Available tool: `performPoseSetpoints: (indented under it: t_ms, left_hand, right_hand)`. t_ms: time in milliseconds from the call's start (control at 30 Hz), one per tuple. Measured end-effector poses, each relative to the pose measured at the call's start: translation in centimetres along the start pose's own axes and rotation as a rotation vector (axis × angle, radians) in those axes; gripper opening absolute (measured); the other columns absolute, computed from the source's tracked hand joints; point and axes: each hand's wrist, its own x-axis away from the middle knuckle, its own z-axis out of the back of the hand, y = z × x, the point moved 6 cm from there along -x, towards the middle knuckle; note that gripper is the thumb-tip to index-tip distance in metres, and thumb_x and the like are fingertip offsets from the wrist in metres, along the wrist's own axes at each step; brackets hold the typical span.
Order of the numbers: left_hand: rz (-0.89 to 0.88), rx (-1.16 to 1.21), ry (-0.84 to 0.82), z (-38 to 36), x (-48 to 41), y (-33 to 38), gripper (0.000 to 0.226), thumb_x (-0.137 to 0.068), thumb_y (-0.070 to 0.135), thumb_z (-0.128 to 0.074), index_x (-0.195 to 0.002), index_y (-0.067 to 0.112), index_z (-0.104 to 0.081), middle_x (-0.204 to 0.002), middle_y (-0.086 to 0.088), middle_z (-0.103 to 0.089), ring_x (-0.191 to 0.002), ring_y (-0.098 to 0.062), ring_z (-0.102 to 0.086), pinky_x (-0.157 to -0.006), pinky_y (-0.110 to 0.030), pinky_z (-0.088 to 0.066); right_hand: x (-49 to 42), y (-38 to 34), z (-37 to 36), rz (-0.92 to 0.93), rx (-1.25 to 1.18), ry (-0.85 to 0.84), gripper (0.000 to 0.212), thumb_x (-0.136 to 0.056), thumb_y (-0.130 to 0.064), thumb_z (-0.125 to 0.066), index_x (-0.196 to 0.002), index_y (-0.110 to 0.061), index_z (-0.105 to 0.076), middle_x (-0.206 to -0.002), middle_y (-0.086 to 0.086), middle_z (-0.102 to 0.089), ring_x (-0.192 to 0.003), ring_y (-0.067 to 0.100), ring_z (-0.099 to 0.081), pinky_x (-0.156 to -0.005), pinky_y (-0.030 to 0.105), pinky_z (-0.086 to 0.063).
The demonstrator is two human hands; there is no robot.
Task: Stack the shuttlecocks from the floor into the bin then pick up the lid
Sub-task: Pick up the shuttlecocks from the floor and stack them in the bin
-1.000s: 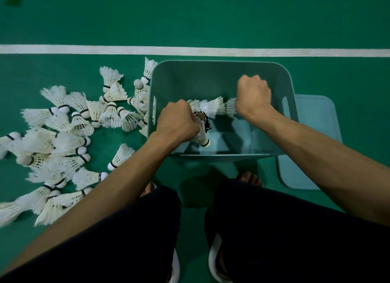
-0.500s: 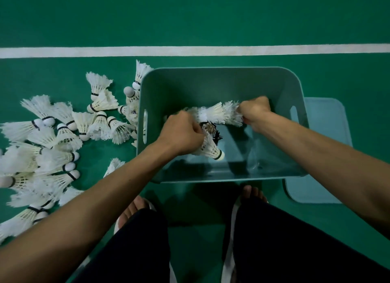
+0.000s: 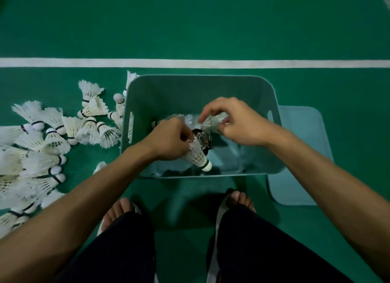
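Left hand (image 3: 168,139), right hand (image 3: 238,125) grip shuttlecocks (image 3: 198,158) (in bin (image 3: 190,90)).

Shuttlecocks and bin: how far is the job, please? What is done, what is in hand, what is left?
Done: little; the only shuttlecocks seen in the bin are at the hands. In hand: the left hand grips one shuttlecock stack, the right hand pinches a second stack, both inside the bin. Left: the large pile on the floor beside the bin, then the lid, lying untouched on the floor.
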Motion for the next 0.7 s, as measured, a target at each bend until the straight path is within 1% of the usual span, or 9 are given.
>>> performPoseSetpoints:
  t_ms: [67, 167, 300, 367, 433, 500, 600, 633, 700]
  left_hand:
    - [-0.08, 0.013, -0.03, 0.2, 0.0, 0.1, 0.042, -0.074, -0.008, -0.056, -0.045, 0.016, -0.036, -0.046, 0.005, -0.033, -0.045, -0.011, -0.029, -0.05, -0.028, -0.024]
    - [-0.137, 0.056, -0.053, 0.0, -0.2, -0.1, 0.039, -0.072, -0.01, -0.054, -0.047, 0.016, -0.038, -0.05, 0.002, -0.034, -0.048, -0.012, -0.028, -0.051, -0.027, -0.025]
    - [-0.138, 0.195, -0.051, -0.6, -0.4, -0.9, 0.036, -0.077, -0.01, -0.054, -0.051, 0.016, -0.054, -0.05, 0.007, -0.045, -0.047, -0.004, -0.035, -0.05, -0.022, -0.031]
    - [-0.118, 0.287, -0.03, -0.7, -0.4, -1.3, 0.024, -0.082, -0.005, -0.059, -0.064, 0.009, -0.067, -0.055, 0.006, -0.054, -0.05, -0.003, -0.041, -0.052, -0.022, -0.035]
    - [-0.093, 0.247, -0.025, -1.1, -0.6, -1.7, 0.016, -0.086, 0.002, -0.062, -0.072, 0.002, -0.068, -0.059, 0.001, -0.057, -0.052, -0.006, -0.044, -0.054, -0.025, -0.036]
    - [-0.057, 0.099, -0.064, -1.6, -0.9, -2.1, 0.018, -0.09, 0.008, -0.061, -0.074, 0.0, -0.064, -0.066, -0.01, -0.059, -0.058, -0.015, -0.048, -0.057, -0.029, -0.036]
    - [0.041, -0.055, -0.162, -2.4, -1.2, -2.6, 0.021, -0.091, 0.005, -0.054, -0.07, 0.009, -0.056, -0.069, -0.01, -0.056, -0.064, -0.022, -0.05, -0.056, -0.029, -0.035]
    - [0.07, -0.091, -0.177, -2.6, -1.2, -2.6, 0.023, -0.091, 0.004, -0.053, -0.068, 0.01, -0.052, -0.069, -0.009, -0.054, -0.063, -0.023, -0.049, -0.055, -0.03, -0.035]
    - [0.111, -0.132, -0.183, -2.9, -1.1, -2.7, 0.024, -0.09, 0.003, -0.05, -0.067, 0.009, -0.048, -0.068, -0.008, -0.054, -0.061, -0.022, -0.049, -0.057, -0.032, -0.038]
  right_hand:
    - [0.2, 0.0, -1.5, 0.014, 0.101, -0.183, 0.05, -0.082, 0.009, -0.061, -0.116, -0.026, -0.072, -0.126, -0.002, -0.061, -0.119, 0.016, -0.056, -0.093, 0.033, -0.05]
    - [0.4, 0.3, -2.7, 0.085, 0.266, -0.215, 0.035, -0.081, -0.006, -0.076, -0.11, -0.024, -0.073, -0.121, -0.003, -0.064, -0.115, 0.016, -0.059, -0.104, 0.037, -0.047]
    - [0.7, 1.0, -2.6, 0.107, 0.429, -0.108, 0.01, -0.08, -0.025, -0.083, -0.084, -0.027, -0.075, -0.128, 0.0, -0.059, -0.119, 0.018, -0.053, -0.1, 0.04, -0.047]
    - [1.0, 1.3, -1.6, 0.083, 0.579, -0.034, 0.01, -0.079, -0.033, -0.084, -0.08, -0.026, -0.077, -0.133, 0.002, -0.057, -0.12, 0.022, -0.047, -0.093, 0.041, -0.05]
    - [1.4, 1.4, -0.2, 0.048, 0.734, 0.062, 0.014, -0.078, -0.037, -0.084, -0.079, -0.024, -0.08, -0.125, 0.004, -0.059, -0.115, 0.027, -0.046, -0.084, 0.041, -0.051]
    - [1.5, 1.6, 1.4, -0.079, 0.825, 0.213, 0.015, -0.08, -0.034, -0.081, -0.082, -0.02, -0.08, -0.111, 0.005, -0.06, -0.109, 0.03, -0.047, -0.074, 0.037, -0.047]
    - [0.8, 1.7, 2.6, -0.327, 0.856, 0.409, 0.007, -0.084, -0.013, -0.071, -0.085, -0.006, -0.071, -0.101, 0.014, -0.062, -0.098, 0.037, -0.055, -0.065, 0.036, -0.038]
    - [0.3, 1.6, 2.5, -0.351, 0.866, 0.428, 0.006, -0.084, -0.005, -0.068, -0.08, -0.005, -0.063, -0.098, 0.017, -0.064, -0.09, 0.038, -0.058, -0.063, 0.036, -0.037]
    - [-0.8, 1.6, 1.8, -0.365, 0.875, 0.418, 0.022, -0.08, 0.007, -0.061, -0.075, -0.008, -0.047, -0.093, 0.021, -0.067, -0.08, 0.038, -0.059, -0.061, 0.038, -0.037]
